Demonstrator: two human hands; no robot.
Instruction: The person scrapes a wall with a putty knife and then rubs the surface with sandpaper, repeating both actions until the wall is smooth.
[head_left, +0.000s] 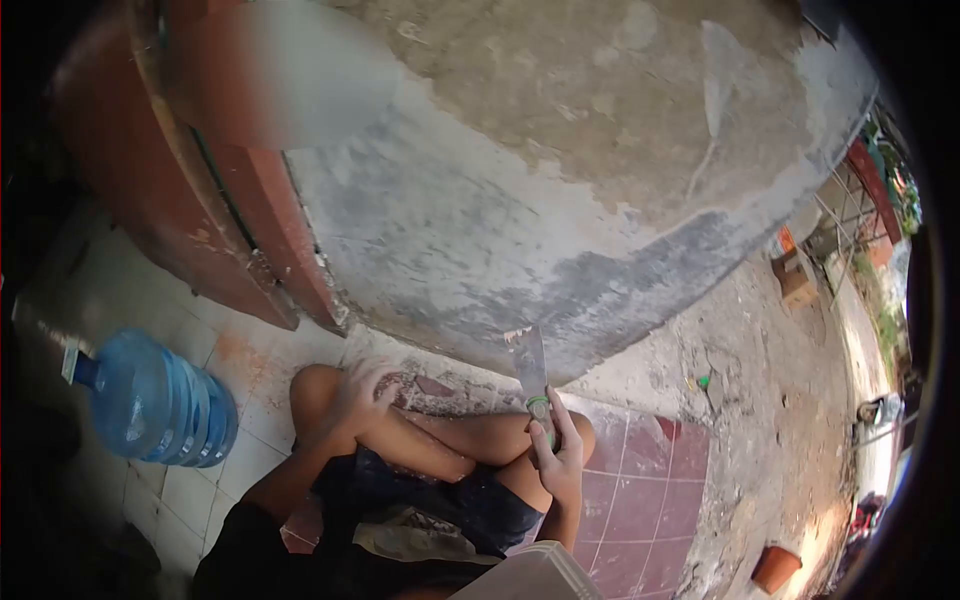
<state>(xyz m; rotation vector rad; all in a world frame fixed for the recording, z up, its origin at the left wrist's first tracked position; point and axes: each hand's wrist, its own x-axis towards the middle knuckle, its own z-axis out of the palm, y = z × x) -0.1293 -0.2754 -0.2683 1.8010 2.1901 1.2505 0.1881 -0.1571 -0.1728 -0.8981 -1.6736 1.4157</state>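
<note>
In the head view my right hand [560,455] is closed round the green handle of a putty knife [531,365]. Its flat metal blade points up toward the foot of the wall [450,250] and overlaps it in this view; a pale smear shows at the blade's tip. My left hand [366,396] lies over my bent left knee, fingers apart, holding nothing. Patches of whitish-grey coating and bare brown plaster cover the wall. Pale dust marks both of my hands and my crossed legs.
A large blue water bottle [160,400] lies on the white tiles to the left, near a reddish door frame [265,220]. Maroon tiles [640,490] are at my right. Farther right, a cardboard box [795,278] and an orange-brown pot [775,570] sit on rough concrete.
</note>
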